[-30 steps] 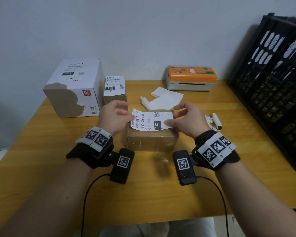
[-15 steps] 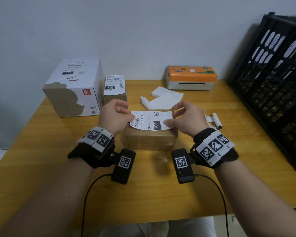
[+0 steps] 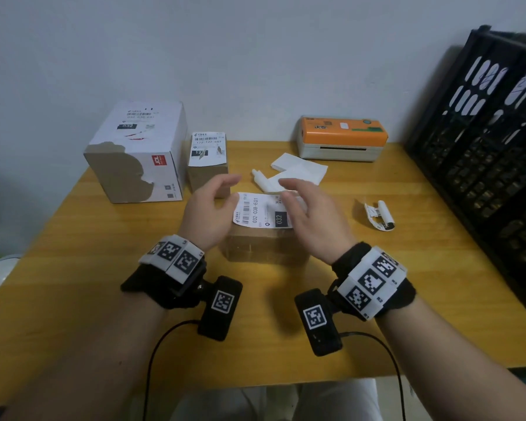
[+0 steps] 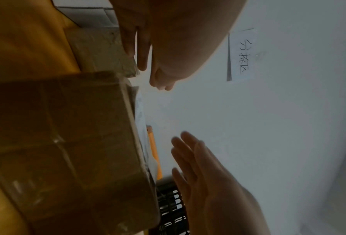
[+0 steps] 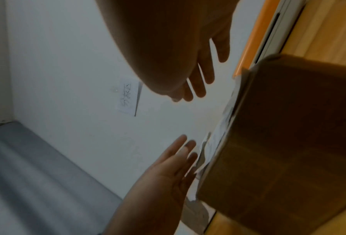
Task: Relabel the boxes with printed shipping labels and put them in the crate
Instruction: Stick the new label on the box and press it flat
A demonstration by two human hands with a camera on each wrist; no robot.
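Hands are hanging over the brown box, your left hand and right hand both flat and holding nothing. The label is lying on top of the box, which is sitting on the table near the crate.

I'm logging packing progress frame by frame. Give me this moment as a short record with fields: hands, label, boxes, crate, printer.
left hand: open, fingers relaxed, just above the brown box
right hand: open, over the label's right end
shipping label: lies on top of the brown box, held by neither hand
other boxes: white box and small brown box, both labelled, on the table
crate: black, at the table's right
label printer: orange-topped, by the wall
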